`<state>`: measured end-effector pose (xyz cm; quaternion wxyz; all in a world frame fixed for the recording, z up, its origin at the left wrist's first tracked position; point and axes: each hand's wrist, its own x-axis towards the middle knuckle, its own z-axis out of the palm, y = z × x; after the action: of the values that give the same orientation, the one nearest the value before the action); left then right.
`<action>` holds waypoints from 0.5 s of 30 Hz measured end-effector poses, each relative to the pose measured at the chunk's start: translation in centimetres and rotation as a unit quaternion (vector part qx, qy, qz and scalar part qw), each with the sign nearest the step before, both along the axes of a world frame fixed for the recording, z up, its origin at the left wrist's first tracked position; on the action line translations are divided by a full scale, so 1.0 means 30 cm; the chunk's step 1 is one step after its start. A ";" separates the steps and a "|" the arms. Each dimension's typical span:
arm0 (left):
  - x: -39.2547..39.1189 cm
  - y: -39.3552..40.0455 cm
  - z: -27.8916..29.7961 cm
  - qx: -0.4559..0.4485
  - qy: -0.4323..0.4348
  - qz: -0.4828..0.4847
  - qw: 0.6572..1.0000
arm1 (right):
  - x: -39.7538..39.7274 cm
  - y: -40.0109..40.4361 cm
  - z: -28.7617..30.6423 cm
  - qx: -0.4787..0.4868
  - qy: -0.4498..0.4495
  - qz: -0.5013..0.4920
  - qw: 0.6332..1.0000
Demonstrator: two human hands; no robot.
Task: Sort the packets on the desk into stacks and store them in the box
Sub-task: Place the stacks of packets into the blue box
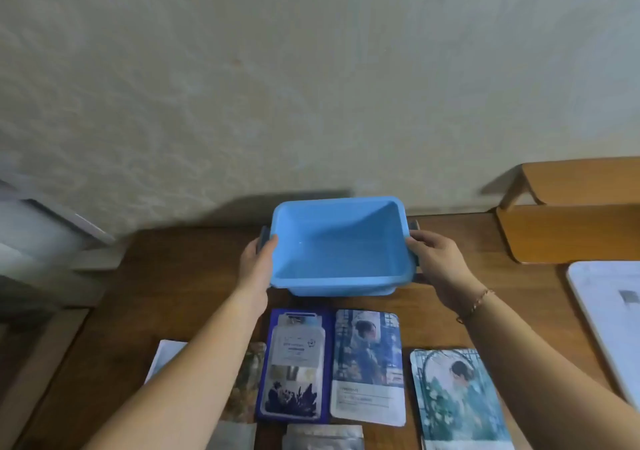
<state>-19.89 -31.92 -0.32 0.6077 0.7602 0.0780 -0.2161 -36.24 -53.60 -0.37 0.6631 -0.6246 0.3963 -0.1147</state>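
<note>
Fingers (420, 242) of the right hand (437, 265) were curled over the right rim of the blue box (337, 281), gripping it just by a dark side handle, most of which the hand hid; the left hand (258, 259) held the opposite rim the same way, thumb on the lip and the other fingers out of sight behind the wall, beside a second dark handle. Whether the box rested on the wooden desk (166, 276) or was raised slightly above it could not be told, since its base was hidden by its own front wall. Its inside showed only bare blue plastic — no packets in it. Nearer the camera the packets lay flat on the desk: a dark blue packet (294, 363) touching a pale packet with a figure (369, 366) on its right, and a teal packet (457, 397) further right, its lower edge cut off. The left forearm covered most of a brownish packet (247, 380) and a white one (164, 354) beyond it, so their prints were unreadable. A silvery packet (323, 441) was cropped at the bottom edge, and the lettering on all of them was too blurred to read. At the right edge a white flat object (609, 318) was cut off, behind it a wooden shelf (571, 228) — also partly out of view.
</note>
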 end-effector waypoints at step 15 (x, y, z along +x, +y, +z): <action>0.023 0.124 -0.092 0.021 -0.046 0.047 0.998 | -0.070 0.063 -0.079 -0.055 0.039 -0.107 0.992</action>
<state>-19.19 -28.20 -3.06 0.6038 0.7776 0.0901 -0.1504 -38.34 -51.72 -2.74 0.5956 -0.6185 0.4792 -0.1821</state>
